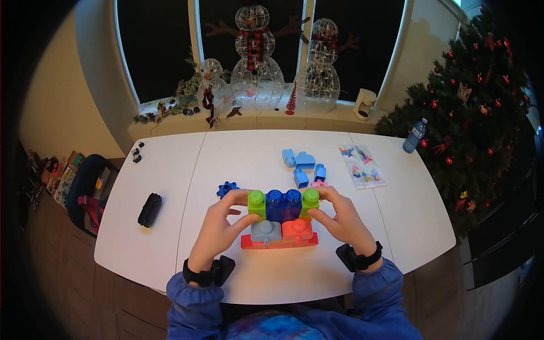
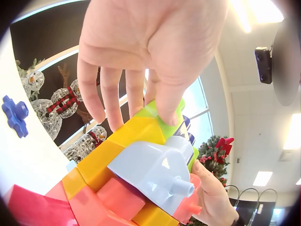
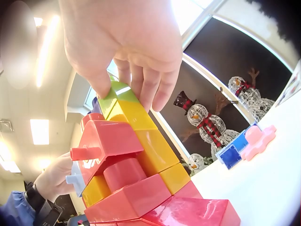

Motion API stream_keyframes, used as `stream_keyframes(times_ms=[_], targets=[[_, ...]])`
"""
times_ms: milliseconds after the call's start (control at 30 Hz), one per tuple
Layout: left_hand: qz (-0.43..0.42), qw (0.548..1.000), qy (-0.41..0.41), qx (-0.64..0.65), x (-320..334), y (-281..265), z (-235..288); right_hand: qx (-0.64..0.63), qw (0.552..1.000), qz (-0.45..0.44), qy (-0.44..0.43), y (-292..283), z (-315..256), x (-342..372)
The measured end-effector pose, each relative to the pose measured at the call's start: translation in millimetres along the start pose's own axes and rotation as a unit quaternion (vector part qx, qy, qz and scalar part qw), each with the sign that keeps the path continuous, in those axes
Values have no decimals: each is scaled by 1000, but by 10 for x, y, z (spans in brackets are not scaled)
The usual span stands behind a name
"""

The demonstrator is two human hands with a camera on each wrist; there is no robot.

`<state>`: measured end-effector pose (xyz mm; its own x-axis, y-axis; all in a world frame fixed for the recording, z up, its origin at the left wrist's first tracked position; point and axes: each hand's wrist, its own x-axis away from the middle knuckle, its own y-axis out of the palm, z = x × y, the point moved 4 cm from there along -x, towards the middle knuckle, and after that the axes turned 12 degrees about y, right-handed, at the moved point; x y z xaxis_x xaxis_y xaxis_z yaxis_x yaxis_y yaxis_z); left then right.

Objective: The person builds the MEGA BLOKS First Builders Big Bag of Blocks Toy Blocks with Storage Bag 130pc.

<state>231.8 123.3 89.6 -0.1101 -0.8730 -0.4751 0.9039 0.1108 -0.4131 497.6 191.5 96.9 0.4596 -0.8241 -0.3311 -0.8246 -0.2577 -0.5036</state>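
Note:
A structure of toy building blocks stands on the white table in front of me. Its top row has a green block at the left, dark blue blocks in the middle and a green block at the right. My left hand pinches the left green block between thumb and fingers; my right hand does the same at the right one. Below sit a pale blue block and a coral block, each with a small peg. Yellow blocks form the upright behind, over a red base.
Beyond the structure lie several light blue blocks, a pink gear-shaped piece and a dark blue gear-shaped piece. A picture sheet and a water bottle are at the right. A black case lies left.

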Motion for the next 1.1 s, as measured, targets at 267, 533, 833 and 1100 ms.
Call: stream_keyframes(times_ms=[267, 533, 833, 1100], targets=[[-7, 999, 2, 35, -24, 141, -107, 122, 992, 22, 9, -561, 20, -649], [-18, 999, 5, 30, -46, 145, -94, 267, 956, -42, 112, -287, 726, -1367], [-13, 999, 18, 24, -35, 143, -114, 409, 903, -72, 109, 407, 1351, -1385], [-9, 999, 20, 24, -35, 148, -109, -24, 993, -69, 91, 15, 177, -1269]])
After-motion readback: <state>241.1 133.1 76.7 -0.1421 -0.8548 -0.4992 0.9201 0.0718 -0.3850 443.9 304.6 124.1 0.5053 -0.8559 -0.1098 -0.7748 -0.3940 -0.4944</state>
